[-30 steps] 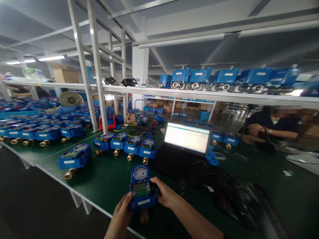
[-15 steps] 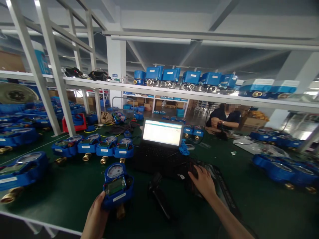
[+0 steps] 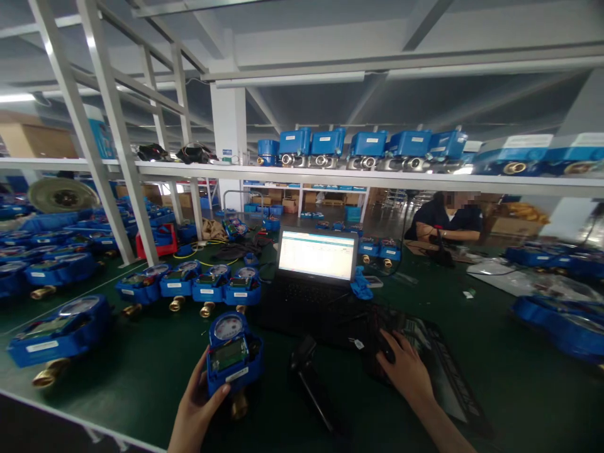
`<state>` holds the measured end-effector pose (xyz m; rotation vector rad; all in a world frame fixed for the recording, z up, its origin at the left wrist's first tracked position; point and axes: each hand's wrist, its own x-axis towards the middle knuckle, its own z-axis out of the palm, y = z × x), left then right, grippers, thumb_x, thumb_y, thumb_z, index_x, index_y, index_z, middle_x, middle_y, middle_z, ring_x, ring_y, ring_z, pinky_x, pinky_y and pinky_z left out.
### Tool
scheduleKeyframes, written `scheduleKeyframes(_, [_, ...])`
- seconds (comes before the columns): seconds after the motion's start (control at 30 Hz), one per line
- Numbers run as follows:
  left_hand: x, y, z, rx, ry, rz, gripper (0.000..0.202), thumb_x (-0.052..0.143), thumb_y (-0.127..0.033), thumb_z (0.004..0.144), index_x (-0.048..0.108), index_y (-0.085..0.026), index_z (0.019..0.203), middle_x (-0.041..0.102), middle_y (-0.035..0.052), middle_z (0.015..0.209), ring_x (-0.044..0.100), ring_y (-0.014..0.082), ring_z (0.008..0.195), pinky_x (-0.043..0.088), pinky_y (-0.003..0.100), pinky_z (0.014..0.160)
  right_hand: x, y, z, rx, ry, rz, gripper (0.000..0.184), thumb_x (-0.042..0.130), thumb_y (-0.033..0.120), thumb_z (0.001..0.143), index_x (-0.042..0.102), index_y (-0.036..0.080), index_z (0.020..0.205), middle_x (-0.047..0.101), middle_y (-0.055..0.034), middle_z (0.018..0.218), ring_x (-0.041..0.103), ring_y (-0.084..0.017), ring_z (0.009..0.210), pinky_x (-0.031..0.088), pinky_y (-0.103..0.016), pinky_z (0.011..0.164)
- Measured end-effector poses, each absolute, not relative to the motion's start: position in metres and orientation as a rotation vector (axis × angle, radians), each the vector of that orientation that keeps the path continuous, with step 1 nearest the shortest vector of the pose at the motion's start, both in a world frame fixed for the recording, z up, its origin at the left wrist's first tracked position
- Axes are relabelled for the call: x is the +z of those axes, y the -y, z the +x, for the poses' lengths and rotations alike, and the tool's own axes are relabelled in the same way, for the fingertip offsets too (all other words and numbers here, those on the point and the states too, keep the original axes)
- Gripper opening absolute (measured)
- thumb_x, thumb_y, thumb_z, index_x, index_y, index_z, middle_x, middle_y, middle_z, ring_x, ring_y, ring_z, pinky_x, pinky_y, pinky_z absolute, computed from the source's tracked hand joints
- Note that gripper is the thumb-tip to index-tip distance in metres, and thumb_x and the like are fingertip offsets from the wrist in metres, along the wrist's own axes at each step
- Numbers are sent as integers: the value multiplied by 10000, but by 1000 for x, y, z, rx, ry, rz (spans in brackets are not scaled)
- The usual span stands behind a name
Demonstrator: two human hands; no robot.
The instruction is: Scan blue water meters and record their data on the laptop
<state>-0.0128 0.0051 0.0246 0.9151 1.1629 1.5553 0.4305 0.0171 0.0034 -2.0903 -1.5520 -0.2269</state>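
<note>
My left hand (image 3: pixel 201 393) is wrapped around the left side of a blue water meter (image 3: pixel 245 371), its thumb across the lower front. This meter has a round dial, an exposed circuit board and a brass fitting at the bottom. My right hand (image 3: pixel 408 368) rests over a black computer mouse (image 3: pixel 385 346) on a dark mouse pad (image 3: pixel 453 371). Between the hands a black handheld barcode scanner (image 3: pixel 309 377) lies on the green table. Behind it stands an open laptop (image 3: pixel 316 255) with a bright screen showing a table-like page.
Several more blue meters (image 3: pixel 210 286) stand in a row left of the laptop, and another (image 3: pixel 59 333) sits near the left edge. Blue valve units (image 3: pixel 368 145) line the shelf (image 3: pixel 340 176) above. A co-worker (image 3: pixel 446 220) sits across the table. Crumpled blue material (image 3: pixel 361 286) lies beside the laptop.
My left thumb has come round to the front of the meter. My right hand's fingers have drawn in over the mouse. The whole view has shifted slightly.
</note>
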Motion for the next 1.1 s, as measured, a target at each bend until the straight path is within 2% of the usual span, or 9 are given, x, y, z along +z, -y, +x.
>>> scheduleKeyframes(0.1, [4,-12,-20,1575,-1143,886,865,894,-442,498,523,-205,1242,684,70,1103,597,320,1068,571,338,824,1,-15,432,-215,1601,-2095,515,413,406,820,521,212,1285,458,-118,1344,508,-313,1154,460,-464,930])
scheduleKeyframes(0.3, [-15,-17,-25,1602,-1142,834,834,902,-408,496,538,-206,1219,706,44,1057,626,306,1022,592,329,790,-4,-18,436,-222,1632,-2057,513,396,413,831,515,216,1289,452,-113,1348,502,-308,1163,456,-456,949])
scheduleKeyframes(0.43, [-8,-14,-24,1570,-1167,798,858,910,-408,480,528,-209,1222,705,41,1062,625,293,1028,594,310,779,-5,-22,438,-244,1603,-2070,532,382,429,838,497,192,1300,446,-136,1344,507,-317,1156,470,-460,924])
scheduleKeyframes(0.53, [3,-11,-22,1546,-1181,774,887,919,-413,440,533,-198,1210,711,49,1040,622,309,1033,593,335,792,-5,-24,438,-262,1577,-2089,533,377,430,835,509,177,1286,457,-145,1330,526,-321,1128,475,-460,911])
scheduleKeyframes(0.73, [13,-6,-20,1555,-1209,847,799,897,-381,481,560,-209,1186,703,51,1068,593,330,1081,560,378,873,-3,-25,436,-242,1651,-2020,521,387,422,821,534,184,1260,479,-123,1322,534,-298,1121,469,-442,928])
scheduleKeyframes(1.0, [4,-9,-24,1514,-1175,856,862,889,-429,507,492,-194,1235,681,50,1122,592,284,1091,559,306,858,-8,-26,437,-322,1531,-2080,516,383,435,823,527,183,1250,486,-148,1294,547,-318,1092,473,-483,901])
scheduleKeyframes(1.1, [12,-8,-21,1524,-1178,814,897,905,-447,456,499,-193,1215,690,40,1095,603,271,1074,565,283,837,-7,-25,438,-289,1507,-2035,510,400,452,817,525,201,1243,492,-136,1288,544,-317,1100,473,-494,906])
